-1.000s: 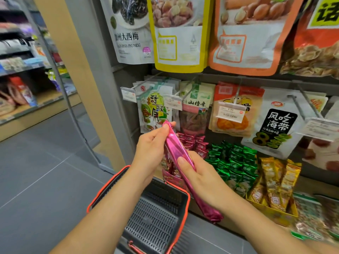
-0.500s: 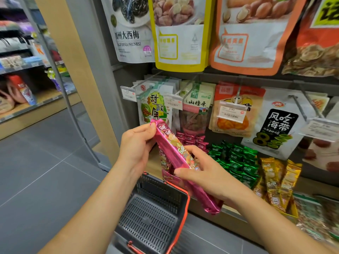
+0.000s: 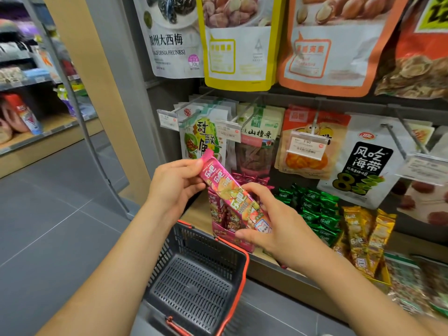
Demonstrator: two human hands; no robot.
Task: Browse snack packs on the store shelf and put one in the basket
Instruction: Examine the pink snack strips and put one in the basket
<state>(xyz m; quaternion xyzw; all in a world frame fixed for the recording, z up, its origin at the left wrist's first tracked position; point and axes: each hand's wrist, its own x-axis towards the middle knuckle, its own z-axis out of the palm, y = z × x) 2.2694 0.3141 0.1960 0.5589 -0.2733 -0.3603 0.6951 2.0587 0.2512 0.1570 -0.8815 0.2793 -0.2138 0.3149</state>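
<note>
A long pink snack pack (image 3: 229, 190) is held slantwise in front of the shelf, printed face toward me. My left hand (image 3: 177, 187) pinches its upper end with fingers curled round it. My right hand (image 3: 278, 224) grips its lower end, thumb under and fingers over. Below both hands hangs a dark grey basket (image 3: 194, 284) with an orange-red rim, nothing lying in it.
A pink display box of the same packs (image 3: 225, 226) sits on the wooden shelf (image 3: 198, 214), with green packs (image 3: 315, 209) and gold packs (image 3: 363, 236) to its right. Hanging pouches (image 3: 368, 161) with price tags fill the pegs above. Grey floor (image 3: 60, 226) lies to the left.
The pink pack has been turned from its edge to show its printed face. Both hands have shifted their hold along it, and it now sits a little higher.
</note>
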